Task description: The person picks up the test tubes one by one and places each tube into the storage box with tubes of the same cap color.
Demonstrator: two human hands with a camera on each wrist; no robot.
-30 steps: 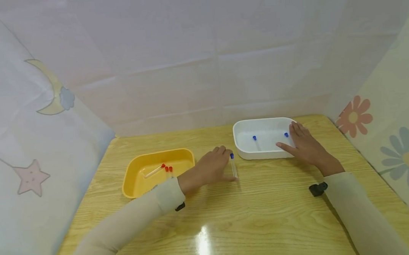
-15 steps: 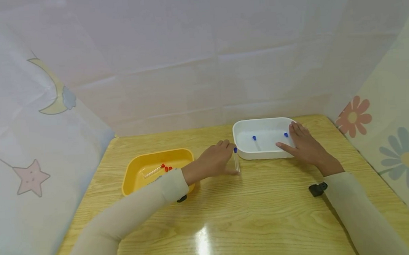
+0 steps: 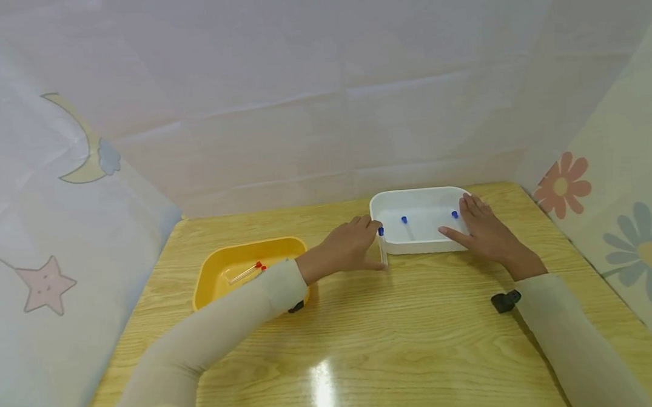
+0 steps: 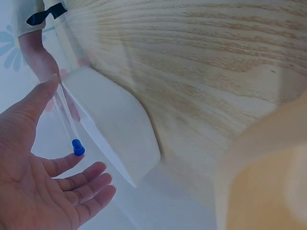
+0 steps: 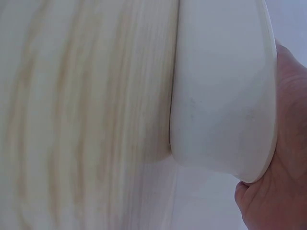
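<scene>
My left hand (image 3: 351, 246) pinches a clear test tube with a blue cap (image 4: 68, 120) lengthwise, thumb at its bottom end and index finger at the cap. In the head view this tube overlaps the near left corner of the white tray (image 3: 410, 247). Two blue-capped tubes lie inside the tray, one with its blue cap (image 3: 404, 220) left of the middle, the other with its cap (image 3: 454, 214) near my right hand (image 3: 483, 236). That right hand rests on the tray's right rim with fingers spread, the thumb reaching over the inside.
A yellow tray (image 3: 204, 281) stands on the left of the wooden table (image 3: 397, 334), holding red-capped tubes (image 3: 245, 273), partly hidden under my left sleeve. Cloth with printed figures hangs around the back and sides.
My left hand has moved right and slightly away from me with the blue-capped test tube, bringing it up to the white tray. My right hand has stayed on the tray's rim.
</scene>
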